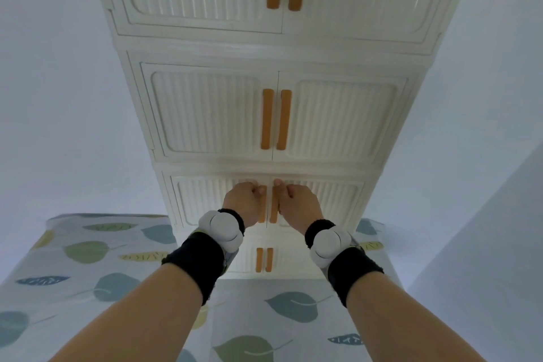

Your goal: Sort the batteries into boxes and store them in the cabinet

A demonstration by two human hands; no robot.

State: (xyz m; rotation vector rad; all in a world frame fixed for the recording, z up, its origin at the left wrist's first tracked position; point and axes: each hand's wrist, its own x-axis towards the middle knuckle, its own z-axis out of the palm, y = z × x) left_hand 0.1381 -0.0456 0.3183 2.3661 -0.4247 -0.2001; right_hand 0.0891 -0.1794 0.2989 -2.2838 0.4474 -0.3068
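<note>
A tall cream cabinet [205, 114] with ribbed double doors and orange-brown handles fills the middle of the view. My left hand [245, 203] is closed around the left door handle [262, 214] of the third tier from the top. My right hand [296, 204] grips the right door handle [274, 211] of the same tier. Both doors look closed. No batteries or boxes are in view. Each wrist carries a black band and a white tracker.
A table under a leaf-patterned cloth [88, 258] stretches in front of and beside the cabinet. A lower cabinet tier with small handles [264, 259] sits between my forearms. Pale walls stand on both sides.
</note>
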